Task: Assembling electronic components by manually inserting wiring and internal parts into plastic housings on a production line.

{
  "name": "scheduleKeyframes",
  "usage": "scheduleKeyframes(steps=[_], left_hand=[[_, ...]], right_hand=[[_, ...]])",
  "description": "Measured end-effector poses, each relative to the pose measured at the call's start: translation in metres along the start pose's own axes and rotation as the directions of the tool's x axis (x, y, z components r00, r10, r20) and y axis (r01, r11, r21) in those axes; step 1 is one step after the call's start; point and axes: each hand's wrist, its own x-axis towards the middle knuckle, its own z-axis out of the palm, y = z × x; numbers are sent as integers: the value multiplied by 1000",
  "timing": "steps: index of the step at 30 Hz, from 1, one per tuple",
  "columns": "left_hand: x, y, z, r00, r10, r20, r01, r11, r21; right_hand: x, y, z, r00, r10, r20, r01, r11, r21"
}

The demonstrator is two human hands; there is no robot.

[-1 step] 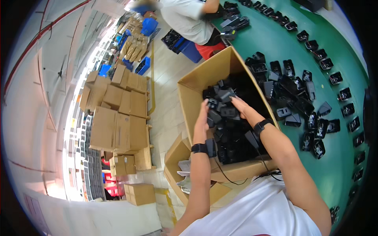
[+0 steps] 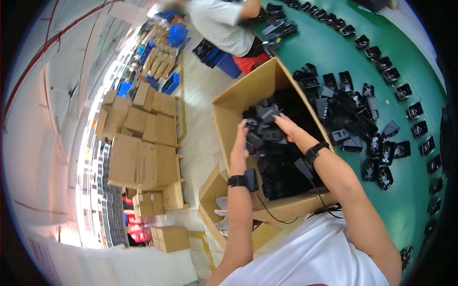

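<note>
Deep in a large open cardboard box, both my hands press a clump of black plastic housings from its two sides. My left hand is against the clump's left side, its fingers partly hidden behind the pieces. On the right, my right hand curls its fingertips onto the upper pieces. More dark housings fill the box below the hands. Each wrist wears a black strap, and a small dark block sits by the left one, with a cable near it.
To the right, a green table bears a heap of black housings and a curved row of similar pieces. A person works beyond the box. Stacked cartons stand at left; a smaller open carton is near my left forearm.
The whole view has shifted slightly. My hands stay around the clump, which has moved a little to the left in the picture.
</note>
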Motion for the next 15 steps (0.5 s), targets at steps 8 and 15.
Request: scheduleKeyframes(steps=[8,15], left_hand=[[-62,161,153,924,241,298,-216,970,-113],[-42,126,277,773,213,598,-201,976,-88]], right_hand=[[-54,-181,15,934,-339,-113,304,920,-247],[-131,-224,-94,881,-456,-123,423,878,-223]])
